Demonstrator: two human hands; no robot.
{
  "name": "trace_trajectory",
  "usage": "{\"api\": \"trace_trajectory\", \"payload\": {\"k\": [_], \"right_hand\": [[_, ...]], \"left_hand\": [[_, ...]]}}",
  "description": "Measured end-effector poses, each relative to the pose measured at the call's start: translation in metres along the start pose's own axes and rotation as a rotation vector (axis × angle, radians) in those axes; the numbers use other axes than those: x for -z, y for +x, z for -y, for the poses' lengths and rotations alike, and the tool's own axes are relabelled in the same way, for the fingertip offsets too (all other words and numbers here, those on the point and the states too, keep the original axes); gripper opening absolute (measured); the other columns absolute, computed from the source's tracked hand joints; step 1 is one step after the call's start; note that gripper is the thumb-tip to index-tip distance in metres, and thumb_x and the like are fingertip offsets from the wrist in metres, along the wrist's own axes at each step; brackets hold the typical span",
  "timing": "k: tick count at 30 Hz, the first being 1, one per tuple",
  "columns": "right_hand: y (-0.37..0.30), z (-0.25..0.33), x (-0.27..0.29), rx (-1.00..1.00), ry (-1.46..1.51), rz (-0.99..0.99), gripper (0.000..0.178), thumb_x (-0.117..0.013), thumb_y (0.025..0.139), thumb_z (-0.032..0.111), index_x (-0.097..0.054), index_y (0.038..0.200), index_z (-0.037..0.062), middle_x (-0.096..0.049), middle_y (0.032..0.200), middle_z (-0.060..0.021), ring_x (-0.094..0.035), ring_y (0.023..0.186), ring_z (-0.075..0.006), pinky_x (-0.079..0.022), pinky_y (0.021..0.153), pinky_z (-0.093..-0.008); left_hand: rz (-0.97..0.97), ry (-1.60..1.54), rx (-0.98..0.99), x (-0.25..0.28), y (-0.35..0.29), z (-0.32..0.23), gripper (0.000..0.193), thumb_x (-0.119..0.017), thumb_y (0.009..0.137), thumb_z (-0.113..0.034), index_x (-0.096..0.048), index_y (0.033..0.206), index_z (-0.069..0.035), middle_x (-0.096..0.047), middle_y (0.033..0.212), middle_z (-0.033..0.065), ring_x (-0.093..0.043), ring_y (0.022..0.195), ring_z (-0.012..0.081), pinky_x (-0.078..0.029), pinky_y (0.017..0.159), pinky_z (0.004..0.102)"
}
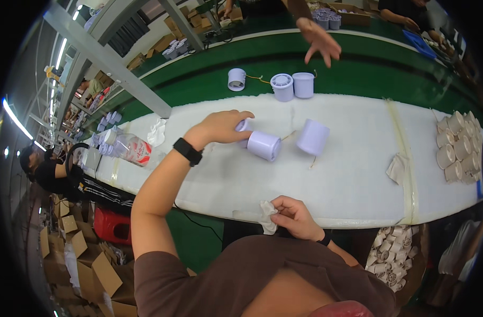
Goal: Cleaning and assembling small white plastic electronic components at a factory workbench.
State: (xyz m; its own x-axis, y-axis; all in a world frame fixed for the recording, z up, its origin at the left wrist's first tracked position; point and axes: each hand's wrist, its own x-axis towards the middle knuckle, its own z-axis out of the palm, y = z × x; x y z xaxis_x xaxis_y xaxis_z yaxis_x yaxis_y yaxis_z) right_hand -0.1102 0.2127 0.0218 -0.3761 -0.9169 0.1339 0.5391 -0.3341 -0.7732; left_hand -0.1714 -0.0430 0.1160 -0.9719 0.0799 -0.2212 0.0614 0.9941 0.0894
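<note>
My left hand (223,127) reaches over the padded table, its thumb and fingers around a lavender cylindrical housing (242,126) that they partly hide. Close beside it, another lavender housing (263,146) lies on its side. To the right, a third lavender housing (313,137) stands tilted, with a thin wire at its lower end. Near the table's front edge, my right hand (298,217) pinches a crumpled white cloth (268,216).
Beyond the white padded tabletop (347,185) runs a green belt (199,82), with lavender housings (282,87) on it and a co-worker's hand (319,43) above. White cups (455,148) stand at right, a plastic bottle (130,149) at left. A metal post (114,63) rises at the left.
</note>
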Motion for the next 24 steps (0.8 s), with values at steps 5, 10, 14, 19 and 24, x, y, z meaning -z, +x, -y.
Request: {"api": "trace_trajectory", "payload": {"k": [5,10,14,19,24], "right_hand": [[0.001,0.004,0.003,-0.020,0.004,0.016,0.015,-0.048,0.080,0.002,-0.047,0.094,-0.0014,-0.053,0.085,-0.0053,-0.050,0.076,-0.0081,-0.040,0.066,-0.0216],[0.000,0.003,-0.001,0.019,-0.031,-0.011,0.014,-0.048,0.081,0.004,-0.047,0.094,-0.0007,-0.052,0.082,-0.0028,-0.048,0.071,-0.0060,-0.039,0.063,-0.0201],[0.001,0.001,-0.001,0.038,-0.044,-0.034,0.015,-0.048,0.080,0.003,-0.047,0.094,-0.0013,-0.052,0.085,-0.0043,-0.048,0.075,-0.0072,-0.040,0.065,-0.0211],[-0.001,-0.003,0.001,0.104,-0.040,-0.080,0.014,-0.049,0.081,0.004,-0.048,0.094,-0.0006,-0.051,0.080,-0.0019,-0.047,0.070,-0.0049,-0.039,0.061,-0.0190],[-0.002,-0.004,0.006,0.053,-0.033,-0.030,0.018,-0.048,0.079,-0.001,-0.046,0.097,-0.0040,-0.052,0.090,-0.0080,-0.049,0.083,-0.0107,-0.039,0.074,-0.0246]], "left_hand": [[0.232,-0.368,0.045,0.023,0.021,0.030,0.045,-0.048,0.078,-0.036,-0.043,0.114,-0.010,-0.053,0.100,0.0145,-0.053,0.080,0.0195,-0.042,0.072,0.0304],[-0.304,-0.178,0.247,0.037,0.084,0.077,0.054,-0.047,0.074,-0.046,-0.045,0.110,-0.007,-0.055,0.100,0.0156,-0.056,0.086,0.0263,-0.042,0.075,0.0318],[-0.451,0.043,0.533,0.009,0.124,0.120,0.062,-0.051,0.070,-0.050,-0.042,0.112,-0.006,-0.056,0.096,0.0165,-0.054,0.090,0.0280,-0.042,0.076,0.0337],[-0.442,-0.208,0.580,-0.006,0.126,0.130,0.064,-0.062,0.063,-0.042,-0.041,0.111,-0.005,-0.053,0.101,0.0186,-0.052,0.094,0.0301,-0.041,0.077,0.0348],[-0.595,-0.829,0.374,0.002,0.077,0.095,0.064,-0.071,0.057,-0.025,-0.041,0.110,-0.003,-0.048,0.107,0.0161,-0.049,0.095,0.0266,-0.041,0.078,0.0321]]}}
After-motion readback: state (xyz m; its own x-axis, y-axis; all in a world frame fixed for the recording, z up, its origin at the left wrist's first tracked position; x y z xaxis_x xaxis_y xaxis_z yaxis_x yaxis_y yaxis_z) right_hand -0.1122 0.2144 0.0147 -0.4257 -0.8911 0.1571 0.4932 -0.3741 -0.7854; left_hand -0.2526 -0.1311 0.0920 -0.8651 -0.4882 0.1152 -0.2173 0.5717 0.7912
